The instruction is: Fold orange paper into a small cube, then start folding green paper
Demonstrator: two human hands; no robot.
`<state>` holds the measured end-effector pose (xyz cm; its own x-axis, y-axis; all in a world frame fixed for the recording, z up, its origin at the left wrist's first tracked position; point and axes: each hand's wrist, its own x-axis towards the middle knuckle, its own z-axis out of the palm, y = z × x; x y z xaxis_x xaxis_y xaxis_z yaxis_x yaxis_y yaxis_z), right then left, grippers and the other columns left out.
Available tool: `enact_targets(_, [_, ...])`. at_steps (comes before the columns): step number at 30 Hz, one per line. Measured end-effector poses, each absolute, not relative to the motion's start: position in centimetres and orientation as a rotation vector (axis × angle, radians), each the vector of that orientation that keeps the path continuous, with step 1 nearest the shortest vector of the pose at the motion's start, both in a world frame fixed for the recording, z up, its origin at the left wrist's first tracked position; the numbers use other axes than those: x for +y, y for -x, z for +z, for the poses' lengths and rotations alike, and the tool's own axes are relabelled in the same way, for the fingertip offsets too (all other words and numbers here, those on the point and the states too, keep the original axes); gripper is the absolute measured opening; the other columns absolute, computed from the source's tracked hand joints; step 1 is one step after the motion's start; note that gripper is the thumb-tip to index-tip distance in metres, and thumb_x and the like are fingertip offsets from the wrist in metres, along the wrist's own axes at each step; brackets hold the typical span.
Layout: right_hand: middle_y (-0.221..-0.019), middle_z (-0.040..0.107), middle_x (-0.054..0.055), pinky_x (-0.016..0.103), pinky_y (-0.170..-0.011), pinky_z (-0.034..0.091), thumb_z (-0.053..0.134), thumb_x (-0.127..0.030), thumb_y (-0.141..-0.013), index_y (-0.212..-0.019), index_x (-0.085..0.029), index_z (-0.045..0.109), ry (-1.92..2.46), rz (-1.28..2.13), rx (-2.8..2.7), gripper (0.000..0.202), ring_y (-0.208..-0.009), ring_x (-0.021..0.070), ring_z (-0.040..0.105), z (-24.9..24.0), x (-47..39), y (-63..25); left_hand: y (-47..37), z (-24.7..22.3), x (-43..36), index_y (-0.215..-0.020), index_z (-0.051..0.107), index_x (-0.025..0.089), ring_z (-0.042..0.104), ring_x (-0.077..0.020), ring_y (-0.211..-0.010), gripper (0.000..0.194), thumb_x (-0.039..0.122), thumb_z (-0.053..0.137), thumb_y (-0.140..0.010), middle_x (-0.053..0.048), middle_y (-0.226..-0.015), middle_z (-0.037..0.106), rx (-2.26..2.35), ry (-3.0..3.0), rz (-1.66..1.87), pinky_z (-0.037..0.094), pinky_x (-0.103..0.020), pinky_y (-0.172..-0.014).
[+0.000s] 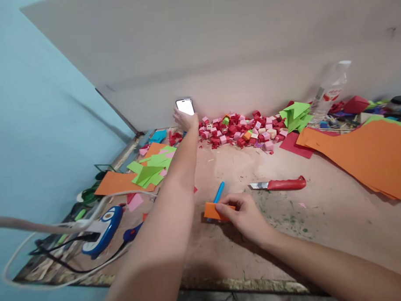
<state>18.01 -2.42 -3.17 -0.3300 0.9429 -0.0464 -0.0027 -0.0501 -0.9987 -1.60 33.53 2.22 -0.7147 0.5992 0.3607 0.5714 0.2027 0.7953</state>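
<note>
My left hand point(185, 119) reaches to the back of the table, its fingers around the lower part of a phone point(185, 106) with a bright white screen. Near the front, my right hand point(239, 210) pinches a small folded orange paper piece point(212, 211) between thumb and fingers. A blue stick-like object point(219, 192) points up and away from behind that paper; its lower part is hidden. To the right lies a cutter knife point(285, 184) with a red handle and its blade showing.
Small red and pink paper cubes point(235, 131) are piled at the back. Orange sheets point(365, 153) and a clear bottle point(331, 91) stand right. Green strips point(151, 169), a blue-white power strip point(104, 230) and cables lie left.
</note>
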Motion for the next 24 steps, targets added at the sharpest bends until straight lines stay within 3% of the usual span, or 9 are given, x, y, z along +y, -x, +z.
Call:
enact_targets(4, [-0.070,0.067,0.004,0.028,-0.058,0.041,0.070,-0.039,-0.088,-0.076,-0.019,0.077,1.092,1.529,-1.388,0.024,-0.065,0.0173,0.058,-2.85,-2.55,-17.86,1.66,1.87,33.91,-0.164,0.030,0.015,0.044,-0.0371,-0.154,0.092,0.019,0.082,-0.088,-0.024,-0.166,0.043,2.418,-1.170,1.572,0.045,-0.057,-0.124])
enact_targets(12, [-0.073,0.070,0.004,0.029,-0.063,0.043,0.070,-0.038,-0.088,-0.076,-0.018,0.077,1.078,1.508,-1.427,0.024,-0.071,0.0187,0.062,-2.63,-2.45,-17.89,1.71,1.76,33.82,-0.163,0.031,0.012,0.050,-0.0353,-0.150,0.087,0.016,0.078,-0.090,-0.024,-0.163,0.046,2.397,-1.203,1.597,0.047,-0.049,-0.123])
enact_targets(24, [-0.072,0.070,0.004,0.030,-0.063,0.043,0.069,-0.036,-0.087,-0.076,-0.019,0.077,1.073,1.511,-1.425,0.023,-0.070,0.0190,0.061,-2.64,-2.42,-17.97,2.20,1.40,33.91,-0.162,0.033,0.016,0.050,-0.0360,-0.151,0.086,0.020,0.079,-0.090,-0.023,-0.161,0.048,2.392,-1.249,1.600,0.046,-0.050,-0.125])
